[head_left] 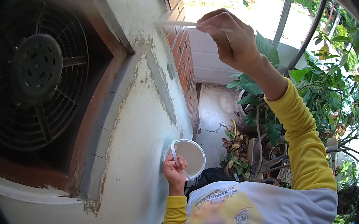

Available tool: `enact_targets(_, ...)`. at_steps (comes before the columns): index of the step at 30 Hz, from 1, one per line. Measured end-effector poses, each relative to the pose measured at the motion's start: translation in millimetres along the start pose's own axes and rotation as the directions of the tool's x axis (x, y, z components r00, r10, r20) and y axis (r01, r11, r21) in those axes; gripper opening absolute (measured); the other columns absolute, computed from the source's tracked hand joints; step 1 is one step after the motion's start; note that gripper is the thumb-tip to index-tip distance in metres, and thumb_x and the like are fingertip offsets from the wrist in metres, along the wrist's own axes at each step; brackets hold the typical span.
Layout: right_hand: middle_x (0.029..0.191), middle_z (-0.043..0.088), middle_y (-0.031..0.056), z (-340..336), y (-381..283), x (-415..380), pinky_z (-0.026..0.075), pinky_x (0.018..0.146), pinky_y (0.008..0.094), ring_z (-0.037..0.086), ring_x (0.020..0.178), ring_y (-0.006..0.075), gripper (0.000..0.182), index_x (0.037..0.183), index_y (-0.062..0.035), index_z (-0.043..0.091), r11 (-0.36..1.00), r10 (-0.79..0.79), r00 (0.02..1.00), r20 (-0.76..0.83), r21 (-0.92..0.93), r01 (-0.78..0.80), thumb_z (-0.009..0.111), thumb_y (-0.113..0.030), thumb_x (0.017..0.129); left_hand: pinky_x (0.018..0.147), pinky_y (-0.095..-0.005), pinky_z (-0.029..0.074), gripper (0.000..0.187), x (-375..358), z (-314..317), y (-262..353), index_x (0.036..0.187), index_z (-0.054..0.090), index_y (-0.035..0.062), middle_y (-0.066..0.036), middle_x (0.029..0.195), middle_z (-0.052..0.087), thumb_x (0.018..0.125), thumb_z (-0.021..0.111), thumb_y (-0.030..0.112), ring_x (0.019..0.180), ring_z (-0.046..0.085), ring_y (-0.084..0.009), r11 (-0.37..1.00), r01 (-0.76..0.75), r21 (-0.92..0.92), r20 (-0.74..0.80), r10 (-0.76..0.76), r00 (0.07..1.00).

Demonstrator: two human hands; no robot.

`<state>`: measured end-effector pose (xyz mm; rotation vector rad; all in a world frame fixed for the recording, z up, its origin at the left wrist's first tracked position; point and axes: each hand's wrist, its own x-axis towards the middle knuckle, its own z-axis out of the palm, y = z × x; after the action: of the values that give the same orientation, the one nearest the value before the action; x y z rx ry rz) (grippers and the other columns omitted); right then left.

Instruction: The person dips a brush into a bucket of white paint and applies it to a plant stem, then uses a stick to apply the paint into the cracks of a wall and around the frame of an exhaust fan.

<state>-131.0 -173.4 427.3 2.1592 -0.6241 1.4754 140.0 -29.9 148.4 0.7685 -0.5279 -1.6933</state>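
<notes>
My left hand point(175, 169) is closed around the handle of a small white bucket point(204, 158), low against the wall. A smooth, pale off-white material shows inside the bucket. Raised at the top, my right hand point(230, 36) pinches a thin, pale tool point(184, 23), seen nearly edge-on; its short end pokes out below the fingers. The tool's far end is blurred and overlaps the white wall point(136, 129) near the brick edge; I cannot tell its exact kind. Grey patches point(159, 86) and rough, chipped plaster run down the wall below it.
A large round fan point(37, 67) sits in a brown-framed opening on the left. A brick column point(182, 47) stands at the wall's corner. To the right are leafy potted plants point(310, 82), dry leaves point(236, 146) on the floor, and a curved metal railing point(309, 24).
</notes>
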Motion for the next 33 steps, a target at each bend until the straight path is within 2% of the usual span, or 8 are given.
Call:
enact_targets(4, 0.083, 0.062, 0.0129, -4.3, 25.3, 4.6, 0.05, 0.056, 0.0283, 0.064, 0.067, 0.022, 0.01, 0.092, 0.0005, 0.052, 0.993, -0.024, 0.995, -0.098, -0.121, 0.012, 0.058, 0.005, 0.085, 0.044, -0.023, 0.028, 0.056, 0.8, 1.9, -0.4, 0.122, 0.054, -0.0028, -0.004, 0.059, 0.044, 0.075, 0.034, 0.021, 0.045, 0.029, -0.0097, 1.0, 0.005, 0.015, -0.006, -0.005, 1.0)
enact_targets(5, 0.082, 0.063, 0.0137, -2.5, 33.0, 2.0, 0.05, 0.056, 0.0284, 0.065, 0.068, 0.0223, 0.006, 0.091, 0.0015, 0.053, 0.988, 0.099, 0.991, -0.091, -0.11, -0.109, 0.057, 0.003, 0.087, 0.044, -0.023, 0.028, 0.056, 0.8, 2.0, -0.5, 0.122, 0.054, -0.0029, -0.004, 0.059, 0.044, 0.075, 0.034, 0.021, 0.045, 0.029, -0.0097, 1.0, 0.007, 0.018, -0.005, -0.007, 1.0)
enact_targets(14, 0.077, 0.06, 0.0126, 27.7, 69.4, 2.8, 0.051, 0.058, 0.03, 0.062, 0.064, 0.0227, 0.004, 0.089, 0.0019, 0.053, 0.985, 0.149, 0.987, -0.051, -0.084, -0.153, 0.056, -0.001, 0.089, 0.046, -0.0265, 0.031, 0.056, -1.1, 4.7, 1.4, 0.119, 0.057, -0.0042, -0.004, 0.058, 0.046, 0.075, 0.032, 0.019, 0.043, 0.029, -0.0114, 1.0, -0.006, 0.019, -0.021, 0.007, 1.0)
enact_targets(20, 0.076, 0.059, 0.0126, 27.6, 74.9, 1.5, 0.049, 0.054, 0.031, 0.06, 0.059, 0.0232, 0.003, 0.089, 0.0014, 0.053, 0.992, 0.082, 0.991, -0.102, -0.088, -0.091, 0.055, -0.001, 0.089, 0.045, -0.0264, 0.031, 0.056, -2.4, 4.8, 3.0, 0.118, 0.057, -0.0045, -0.004, 0.058, 0.045, 0.074, 0.032, 0.018, 0.043, 0.028, -0.0113, 1.0, -0.013, 0.0, -0.025, 0.013, 1.0)
enact_targets(23, 0.076, 0.059, 0.0128, 25.9, 73.2, -0.7, 0.049, 0.054, 0.0307, 0.061, 0.059, 0.0233, 0.003, 0.089, 0.0008, 0.053, 0.984, 0.136, 0.99, -0.048, -0.114, -0.14, 0.055, -0.001, 0.089, 0.045, -0.0241, 0.029, 0.057, -2.9, 5.8, 1.8, 0.123, 0.052, -0.0049, -0.004, 0.059, 0.044, 0.075, 0.034, 0.019, 0.044, 0.029, -0.0104, 0.999, -0.002, 0.044, -0.007, 0.002, 1.0)
enact_targets(26, 0.077, 0.06, 0.013, 24.3, 69.9, 3.1, 0.05, 0.055, 0.0305, 0.062, 0.06, 0.0233, 0.003, 0.088, 0.0006, 0.054, 0.995, 0.066, 0.993, -0.099, -0.062, -0.073, 0.056, -0.001, 0.088, 0.045, -0.0265, 0.03, 0.055, -1.9, 4.1, 1.9, 0.117, 0.058, -0.0041, -0.004, 0.059, 0.045, 0.073, 0.033, 0.018, 0.044, 0.028, -0.0114, 1.0, -0.018, 0.013, -0.013, 0.018, 1.0)
enact_targets(29, 0.077, 0.06, 0.0132, 27.9, 72.0, 3.6, 0.051, 0.055, 0.0306, 0.063, 0.062, 0.0233, 0.002, 0.088, 0.0007, 0.054, 0.981, 0.161, 0.986, -0.043, -0.103, -0.164, 0.056, -0.001, 0.087, 0.045, -0.0266, 0.03, 0.055, -1.2, 4.7, 0.8, 0.118, 0.058, -0.0039, -0.004, 0.059, 0.045, 0.074, 0.034, 0.018, 0.044, 0.028, -0.0113, 1.0, -0.013, 0.01, -0.021, 0.013, 1.0)
enact_targets(33, 0.079, 0.061, 0.012, 32.5, 83.2, 20.9, 0.051, 0.056, 0.0313, 0.063, 0.063, 0.024, 0.003, 0.089, 0.0001, 0.055, 0.986, 0.1, 0.987, -0.124, -0.118, -0.115, 0.057, 0.0, 0.087, 0.045, -0.0267, 0.03, 0.055, -1.8, 4.7, 2.0, 0.118, 0.058, -0.0038, -0.004, 0.059, 0.045, 0.074, 0.034, 0.019, 0.044, 0.028, -0.0114, 1.0, -0.014, 0.015, -0.02, 0.014, 1.0)
